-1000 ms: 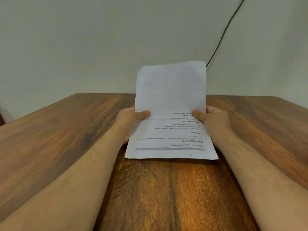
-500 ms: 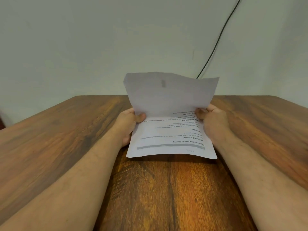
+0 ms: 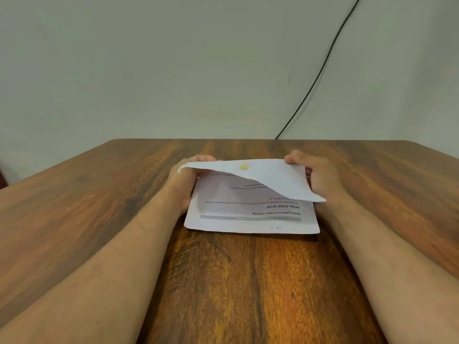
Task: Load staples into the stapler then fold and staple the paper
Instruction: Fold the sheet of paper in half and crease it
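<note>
Head view: both the left hand (image 3: 185, 181) and right hand (image 3: 320, 178) pinch the paper (image 3: 250, 214) mid-table (image 3: 99, 207); its flap droops rightward, so the crease may land skewed.

one paper (image 3: 253, 217), two hands (image 3: 182, 184) (image 3: 323, 177), one table (image 3: 99, 207), one cable (image 3: 320, 70)

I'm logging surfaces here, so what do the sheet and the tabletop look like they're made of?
Sheet: thin matte white printer paper; it bends and curls, printed text shows.
Tabletop: brown wood grain with a soft sheen; solid wood or laminate, cannot tell which.
</note>
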